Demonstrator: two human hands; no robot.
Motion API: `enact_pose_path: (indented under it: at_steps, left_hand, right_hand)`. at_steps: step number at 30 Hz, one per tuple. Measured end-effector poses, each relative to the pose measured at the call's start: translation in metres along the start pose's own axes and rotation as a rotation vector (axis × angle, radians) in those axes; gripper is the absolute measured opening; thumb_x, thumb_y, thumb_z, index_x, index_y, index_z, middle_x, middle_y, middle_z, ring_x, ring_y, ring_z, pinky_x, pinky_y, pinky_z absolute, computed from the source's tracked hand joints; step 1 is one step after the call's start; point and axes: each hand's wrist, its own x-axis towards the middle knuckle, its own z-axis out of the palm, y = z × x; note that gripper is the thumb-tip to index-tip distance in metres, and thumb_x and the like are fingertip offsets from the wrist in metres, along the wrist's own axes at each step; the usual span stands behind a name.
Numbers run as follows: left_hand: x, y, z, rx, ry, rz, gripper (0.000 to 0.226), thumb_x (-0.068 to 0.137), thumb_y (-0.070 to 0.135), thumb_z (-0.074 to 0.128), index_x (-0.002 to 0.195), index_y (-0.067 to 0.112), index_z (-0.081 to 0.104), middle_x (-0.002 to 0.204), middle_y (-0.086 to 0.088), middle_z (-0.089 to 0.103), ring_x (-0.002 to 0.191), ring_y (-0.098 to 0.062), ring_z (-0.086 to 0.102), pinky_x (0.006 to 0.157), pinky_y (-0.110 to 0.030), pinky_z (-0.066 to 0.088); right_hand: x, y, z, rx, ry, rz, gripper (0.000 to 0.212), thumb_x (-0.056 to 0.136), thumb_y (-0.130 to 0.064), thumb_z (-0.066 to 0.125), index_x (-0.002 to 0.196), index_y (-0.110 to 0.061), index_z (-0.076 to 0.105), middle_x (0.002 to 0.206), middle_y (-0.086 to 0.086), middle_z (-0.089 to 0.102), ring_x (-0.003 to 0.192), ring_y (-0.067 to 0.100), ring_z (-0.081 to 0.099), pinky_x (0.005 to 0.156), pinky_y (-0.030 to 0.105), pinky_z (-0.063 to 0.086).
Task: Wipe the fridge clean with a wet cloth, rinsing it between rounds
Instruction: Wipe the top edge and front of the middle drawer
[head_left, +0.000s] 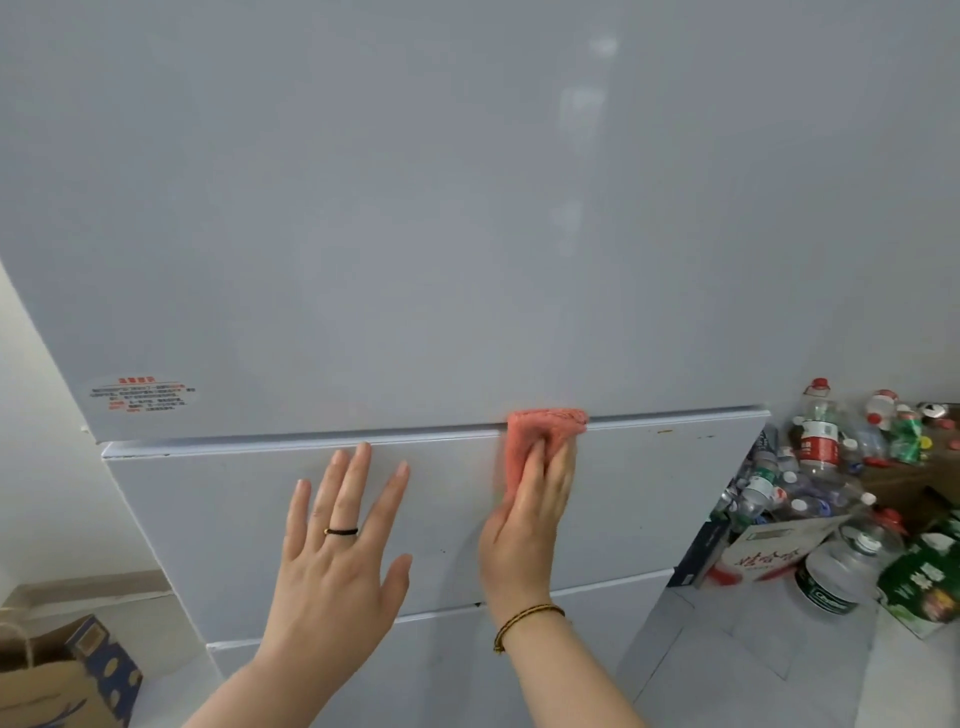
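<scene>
**At the seam under the top door: a wiping round under way**

On the fridge front, the right grip (524, 519) lies flat with its fingers nearly straight, pressing the pink cloth (545, 423) against the panel rather than clenching it. The cloth is bunched over the fingertips, and its top edge sits right on the seam (311, 441) between the upper door (467, 234) and the middle drawer front (208, 519). The left grip (337, 551) holds nothing. Its fingers are spread and its palm is laid on that same drawer front, beside the right one, seemingly as a brace.

As for progress, the upper door looks smooth and glossy, though the view cannot show whether it has been wiped. Just right of the cloth, along the seam, a small orange speck (662, 430) remains, and a few dark dots show lower on the drawer front. That strip and the lower drawer (597, 592) probably remain to do. No water is in view, so any rinse would happen elsewhere.

Farther out, empty plastic bottles (821, 467) crowd the floor at right.
</scene>
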Motion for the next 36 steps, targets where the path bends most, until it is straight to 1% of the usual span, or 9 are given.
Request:
enact_pose_path:
  at_steps: [8, 13, 16, 18, 20, 24, 28, 33, 36]
  left_hand:
    - [0.01, 0.004, 0.02, 0.095, -0.034, 0.122, 0.066, 0.071, 0.034, 0.034, 0.135, 0.015, 0.032, 0.154, -0.002, -0.013, 0.142, -0.02, -0.011, 0.112, -0.041, 0.004]
    - [0.009, 0.003, 0.023, 0.108, -0.031, 0.134, 0.079, 0.071, 0.033, 0.034, 0.145, 0.025, 0.008, 0.154, -0.003, -0.012, 0.142, -0.021, -0.011, 0.113, -0.04, 0.001]
    - [0.007, 0.001, 0.023, 0.118, -0.031, 0.147, 0.083, 0.071, 0.033, 0.033, 0.146, 0.024, 0.0, 0.154, -0.003, -0.012, 0.142, -0.021, -0.011, 0.114, -0.04, -0.001]
    - [0.007, 0.0, 0.023, 0.124, -0.033, 0.153, 0.082, 0.071, 0.033, 0.034, 0.146, 0.025, 0.001, 0.154, -0.002, -0.011, 0.142, -0.02, -0.01, 0.114, -0.039, -0.002]
    - [0.008, 0.001, 0.022, 0.115, -0.046, 0.156, 0.079, 0.07, 0.033, 0.034, 0.145, 0.027, 0.007, 0.154, -0.002, -0.011, 0.142, -0.02, -0.01, 0.115, -0.038, -0.003]
    - [0.008, 0.001, 0.023, 0.125, -0.051, 0.161, 0.081, 0.07, 0.031, 0.034, 0.145, 0.027, 0.005, 0.154, -0.001, -0.01, 0.143, -0.02, -0.009, 0.116, -0.037, -0.004]
    - [0.007, -0.002, 0.024, 0.134, -0.029, 0.176, 0.08, 0.072, 0.031, 0.034, 0.146, 0.026, 0.004, 0.155, -0.002, -0.009, 0.143, -0.02, -0.008, 0.116, -0.036, -0.004]
    - [0.009, -0.003, 0.023, 0.147, -0.056, 0.157, 0.054, 0.094, 0.041, 0.0, 0.146, 0.026, 0.003, 0.154, -0.003, -0.01, 0.143, -0.02, -0.009, 0.116, -0.036, -0.005]
    - [0.009, -0.001, 0.024, 0.149, -0.042, 0.165, 0.056, 0.092, 0.035, 0.015, 0.146, 0.027, 0.002, 0.154, -0.002, -0.01, 0.143, -0.019, -0.01, 0.116, -0.036, -0.006]
  right_hand:
    - [0.078, 0.076, -0.073, 0.133, 0.165, 0.653, 0.068, 0.089, 0.013, 0.028, 0.147, -0.014, 0.006, 0.155, -0.003, -0.006, 0.143, 0.019, 0.004, 0.112, 0.023, 0.008]
    - [0.064, 0.099, -0.073, 0.269, 0.24, 0.951, 0.067, 0.09, 0.01, 0.031, 0.148, -0.015, 0.008, 0.154, 0.008, 0.014, 0.134, 0.03, 0.032, 0.109, 0.037, 0.034]
    - [0.085, 0.105, -0.085, 0.782, -0.25, 1.197, 0.05, 0.091, 0.011, 0.029, 0.137, -0.007, 0.031, 0.124, 0.012, 0.049, 0.085, 0.027, 0.059, 0.065, 0.025, 0.053]
    - [0.097, 0.099, -0.082, 0.772, -0.238, 1.184, 0.039, 0.091, 0.012, 0.025, 0.12, -0.004, 0.046, 0.118, 0.017, 0.052, 0.089, 0.03, 0.057, 0.06, 0.023, 0.052]
    - [0.092, 0.083, -0.078, 0.368, 0.248, 1.036, 0.05, 0.089, 0.012, 0.027, 0.137, 0.0, 0.032, 0.144, 0.016, 0.031, 0.122, 0.03, 0.042, 0.096, 0.028, 0.045]
    - [0.057, 0.084, -0.058, 0.141, 0.222, 0.704, 0.067, 0.088, 0.013, 0.03, 0.147, -0.01, 0.006, 0.155, -0.001, -0.002, 0.141, 0.015, 0.01, 0.113, 0.026, 0.016]
    - [0.009, 0.132, -0.042, 0.225, 0.172, 1.014, 0.043, 0.084, -0.012, 0.032, 0.113, -0.041, 0.042, 0.124, -0.001, 0.03, 0.09, -0.003, 0.05, 0.074, 0.023, 0.046]
    - [0.026, 0.121, -0.043, 0.39, 0.105, 1.414, 0.019, 0.067, -0.026, 0.033, 0.08, -0.012, 0.036, 0.071, 0.009, 0.038, 0.049, 0.018, 0.038, 0.044, 0.014, 0.037]
    - [0.035, 0.097, -0.033, 0.372, 0.307, 1.049, 0.047, 0.075, -0.023, 0.028, 0.117, -0.038, 0.042, 0.131, 0.008, 0.041, 0.103, 0.016, 0.05, 0.092, 0.03, 0.043]
